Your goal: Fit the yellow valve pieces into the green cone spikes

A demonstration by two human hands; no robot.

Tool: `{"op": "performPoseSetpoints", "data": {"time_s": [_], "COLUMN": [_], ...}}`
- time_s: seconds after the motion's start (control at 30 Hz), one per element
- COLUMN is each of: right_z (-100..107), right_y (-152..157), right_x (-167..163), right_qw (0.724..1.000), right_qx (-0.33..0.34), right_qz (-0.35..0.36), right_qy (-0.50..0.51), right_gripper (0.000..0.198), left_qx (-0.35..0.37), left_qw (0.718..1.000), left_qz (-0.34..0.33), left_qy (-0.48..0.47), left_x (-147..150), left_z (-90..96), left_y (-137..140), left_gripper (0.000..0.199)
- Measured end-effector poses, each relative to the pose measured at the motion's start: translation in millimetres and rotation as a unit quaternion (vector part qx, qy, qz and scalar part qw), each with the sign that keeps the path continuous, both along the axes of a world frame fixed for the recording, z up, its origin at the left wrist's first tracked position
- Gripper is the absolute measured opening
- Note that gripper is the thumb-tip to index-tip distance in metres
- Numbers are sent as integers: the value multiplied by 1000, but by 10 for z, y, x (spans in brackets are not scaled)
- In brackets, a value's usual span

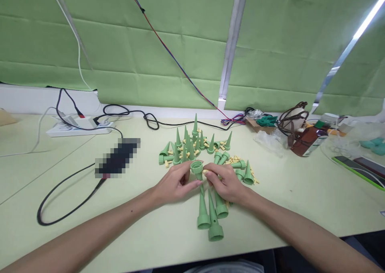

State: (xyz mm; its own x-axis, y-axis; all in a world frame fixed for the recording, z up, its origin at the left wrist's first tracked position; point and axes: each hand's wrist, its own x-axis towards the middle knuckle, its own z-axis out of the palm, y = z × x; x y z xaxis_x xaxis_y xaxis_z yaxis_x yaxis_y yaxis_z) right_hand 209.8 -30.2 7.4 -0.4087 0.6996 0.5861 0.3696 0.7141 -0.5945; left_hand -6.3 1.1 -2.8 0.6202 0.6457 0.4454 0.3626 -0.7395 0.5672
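Note:
My left hand (179, 183) is closed round a green plastic watering spike (197, 168), its round threaded cup facing up toward me. My right hand (225, 181) pinches a small yellow plug (205, 172) against the side of that spike, just below the cup. Fingers partly cover the plug, so how deep it sits cannot be seen. Below my hands, several green spikes lie on the table, among them a front spike (215, 233) with a small hole in its side. Past my fingers stands a cluster of upright spikes (195, 124) with yellow plugs scattered among them.
More spikes and a pile of yellow plugs (236, 159) lie beyond my right hand. At left are a pixelated dark device (117, 158) with a cable and a power strip (81, 129). A brown bottle (308, 140), plastic bags and phones (357, 172) are at right.

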Motion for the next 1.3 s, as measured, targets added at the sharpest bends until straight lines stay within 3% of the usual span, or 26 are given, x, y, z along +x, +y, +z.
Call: {"op": "performPoseSetpoints", "data": {"time_s": [0.47,0.63,0.83,1.3], "right_z": [12,17,24,37], "right_y": [-14,-14,-5,-19], "right_x": [3,-1,-9,-19], "right_qw": [1000,1000,1000,1000], "right_qx": [-5,-7,-8,9], "right_qz": [2,4,8,-13], "right_qy": [-6,-11,-14,-25], "right_gripper": [26,29,36,38], "left_qx": [16,75,139,175], "left_qw": [1000,996,989,983], "left_qz": [8,5,-4,6], "left_qy": [-16,-42,-57,-55], "left_x": [36,56,39,38], "left_z": [24,41,16,1], "left_y": [-24,-22,-1,-2], "left_gripper": [35,25,31,37]}}
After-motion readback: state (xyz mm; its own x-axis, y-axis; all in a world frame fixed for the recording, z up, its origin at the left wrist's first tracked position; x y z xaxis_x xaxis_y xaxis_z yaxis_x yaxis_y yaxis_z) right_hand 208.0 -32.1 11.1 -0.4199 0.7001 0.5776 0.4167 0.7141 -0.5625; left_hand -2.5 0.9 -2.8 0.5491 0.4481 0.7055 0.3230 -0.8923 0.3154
